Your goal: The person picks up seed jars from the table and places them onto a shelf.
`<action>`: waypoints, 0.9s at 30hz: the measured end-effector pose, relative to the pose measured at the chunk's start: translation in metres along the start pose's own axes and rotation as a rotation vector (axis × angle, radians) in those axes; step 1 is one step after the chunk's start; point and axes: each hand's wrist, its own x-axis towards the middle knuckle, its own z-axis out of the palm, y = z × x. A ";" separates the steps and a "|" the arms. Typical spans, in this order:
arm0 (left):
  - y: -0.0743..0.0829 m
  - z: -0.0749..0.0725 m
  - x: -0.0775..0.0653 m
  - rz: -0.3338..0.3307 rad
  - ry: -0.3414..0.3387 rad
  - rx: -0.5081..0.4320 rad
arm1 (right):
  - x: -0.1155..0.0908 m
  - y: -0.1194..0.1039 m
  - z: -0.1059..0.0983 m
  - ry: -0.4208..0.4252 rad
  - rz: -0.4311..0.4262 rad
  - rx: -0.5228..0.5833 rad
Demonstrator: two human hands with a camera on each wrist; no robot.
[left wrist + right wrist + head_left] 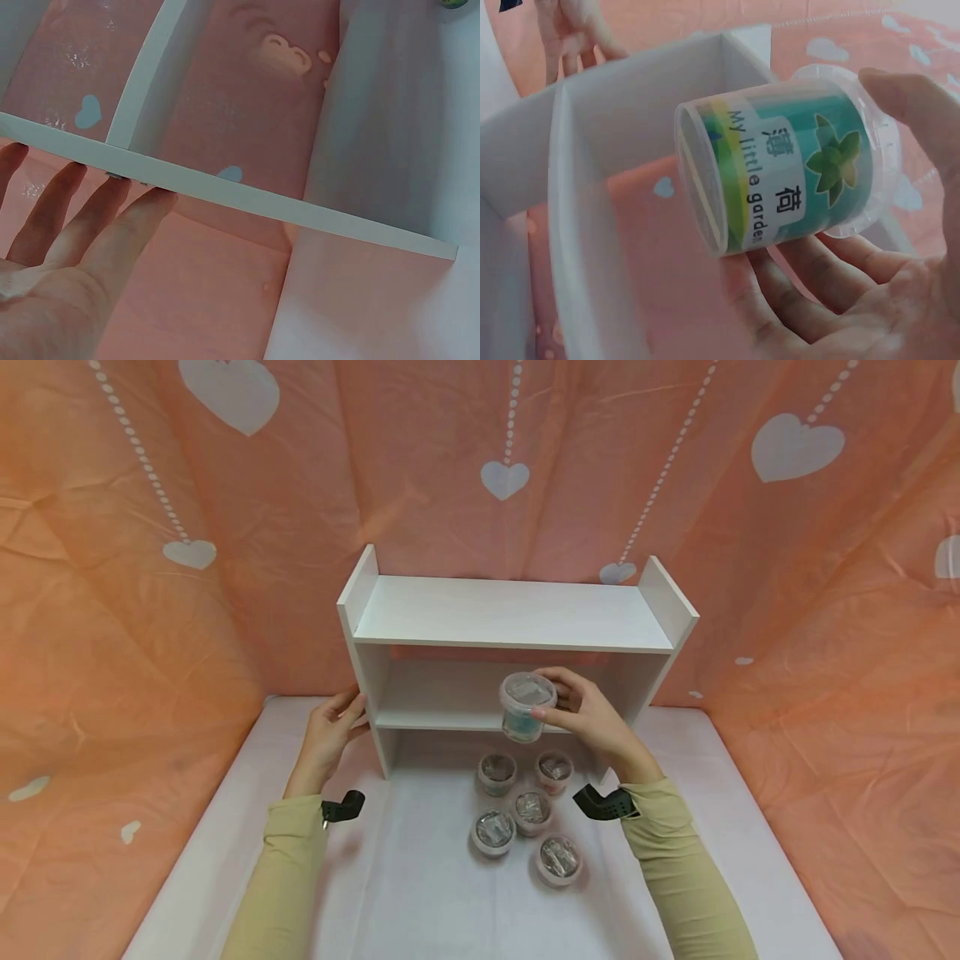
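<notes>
In front of the white shelf unit point(510, 614), my right hand point(588, 714) grips a small clear-lidded plant cup point(522, 714) between thumb and fingers. The right wrist view shows the cup point(784, 161) side-on, its teal label printed with a green leaf and "My little garden". My left hand point(333, 731) touches the outer face of the shelf's left side panel; the left wrist view has its straight fingers point(124, 232) against that panel's edge. Several more lidded cups, among them a front one point(558, 860), stand on the table below the shelf.
The shelf's middle board point(435, 702) lies just behind the held cup, with the top board point(510, 610) above it. A white cloth covers the table point(420, 877). Orange-pink sheets with white hearts point(504, 481) hang behind and at both sides.
</notes>
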 end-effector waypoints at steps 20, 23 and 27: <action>0.009 0.002 0.000 0.063 0.011 0.032 | 0.022 -0.032 0.024 -0.048 -0.039 0.020; 0.009 0.001 -0.001 0.062 0.013 0.029 | 0.028 -0.039 0.027 -0.035 -0.031 0.023; 0.009 0.001 -0.003 0.054 0.013 0.007 | 0.036 -0.051 0.027 -0.030 -0.025 0.031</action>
